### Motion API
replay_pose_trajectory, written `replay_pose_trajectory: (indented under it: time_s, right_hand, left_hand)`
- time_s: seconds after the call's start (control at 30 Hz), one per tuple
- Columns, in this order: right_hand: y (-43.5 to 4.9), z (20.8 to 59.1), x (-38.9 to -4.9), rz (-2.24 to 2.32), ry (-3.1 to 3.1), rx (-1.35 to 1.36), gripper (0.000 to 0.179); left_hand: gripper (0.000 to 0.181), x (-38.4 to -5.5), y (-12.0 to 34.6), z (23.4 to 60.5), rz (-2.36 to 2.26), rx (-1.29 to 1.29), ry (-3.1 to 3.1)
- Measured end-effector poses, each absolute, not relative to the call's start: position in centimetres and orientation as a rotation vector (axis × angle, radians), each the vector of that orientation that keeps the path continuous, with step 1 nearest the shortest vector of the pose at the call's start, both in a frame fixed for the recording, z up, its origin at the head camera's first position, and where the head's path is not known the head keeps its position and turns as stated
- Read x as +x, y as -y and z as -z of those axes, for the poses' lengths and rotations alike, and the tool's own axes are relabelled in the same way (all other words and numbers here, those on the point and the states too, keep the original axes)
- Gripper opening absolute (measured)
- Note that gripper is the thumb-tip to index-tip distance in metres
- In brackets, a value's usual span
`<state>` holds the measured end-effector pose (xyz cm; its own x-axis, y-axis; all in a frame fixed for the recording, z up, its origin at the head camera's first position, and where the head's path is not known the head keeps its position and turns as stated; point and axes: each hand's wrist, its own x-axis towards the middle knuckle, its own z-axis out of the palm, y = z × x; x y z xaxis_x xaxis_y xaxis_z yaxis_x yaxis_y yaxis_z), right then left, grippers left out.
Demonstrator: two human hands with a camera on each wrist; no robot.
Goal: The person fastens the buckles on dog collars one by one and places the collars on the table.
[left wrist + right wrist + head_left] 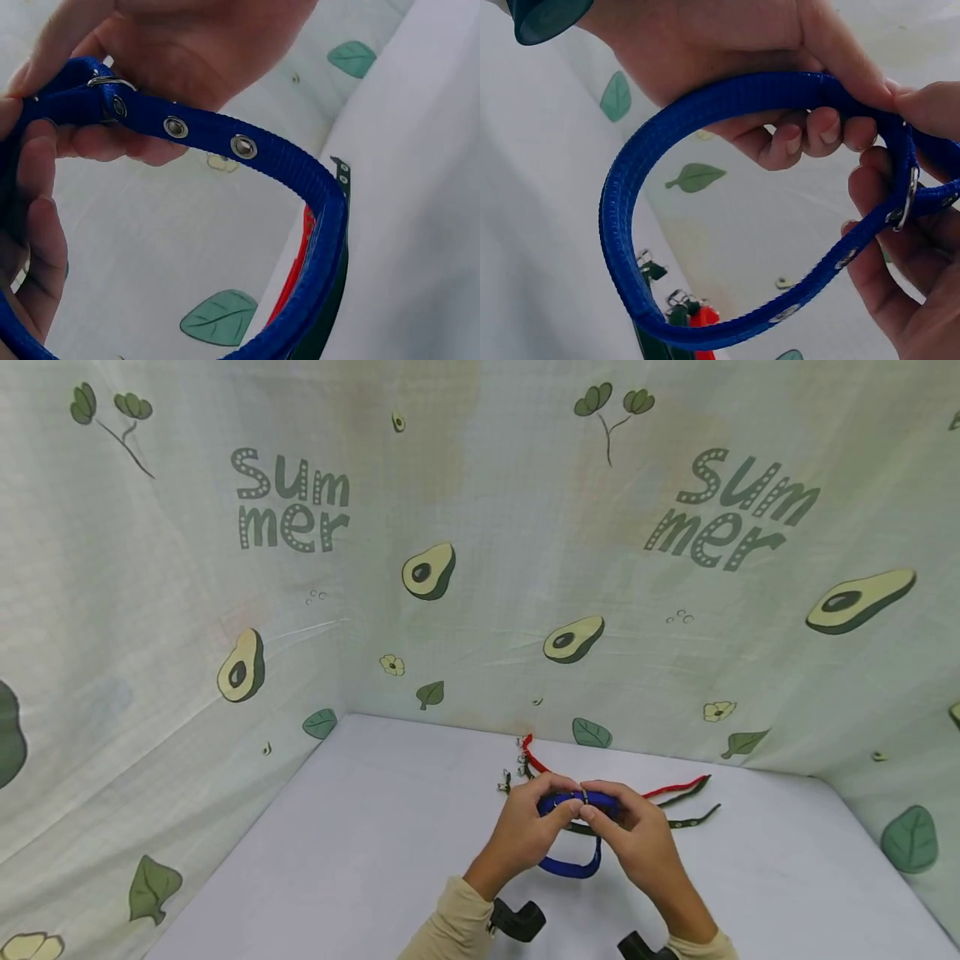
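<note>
Both hands hold a blue dog collar (570, 867) up over the table, its large loop hanging below the fingers. My left hand (525, 823) pinches the strap between thumb and fingers on one side. Close against it, my right hand (643, 837) grips the other side, and the thumbs almost meet. Metal eyelets (175, 127) line the strap in the left wrist view. A thin metal ring (910, 199) crosses the doubled strap between the hands in the right wrist view. Fingers partly hide the collar's upper portion.
Behind the hands, a red strap (667, 790) and dark green straps (694, 820) lie on the white table (360, 835), metal fittings at their left ends. Black camera mounts (519, 921) hang below the wrists. A printed cloth (487, 510) encloses the table's back and sides.
</note>
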<state>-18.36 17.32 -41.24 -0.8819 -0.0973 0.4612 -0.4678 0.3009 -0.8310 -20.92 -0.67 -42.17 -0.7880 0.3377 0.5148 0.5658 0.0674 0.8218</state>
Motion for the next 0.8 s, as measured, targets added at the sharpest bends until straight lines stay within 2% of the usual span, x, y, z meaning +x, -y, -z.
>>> replay_pose_trajectory:
  time_s: [0.47, 0.8]
  right_hand:
    - [-17.50, 41.22, -18.37, -1.718, 2.190, 0.590, 0.024]
    - [-17.37, 41.19, -18.30, -1.786, 2.131, 0.538, 0.024]
  left_hand:
    - [0.020, -20.50, 0.60, 42.02, 2.032, -1.006, 2.087]
    - [0.022, -20.58, 0.06, 42.12, 2.065, -0.973, 1.960]
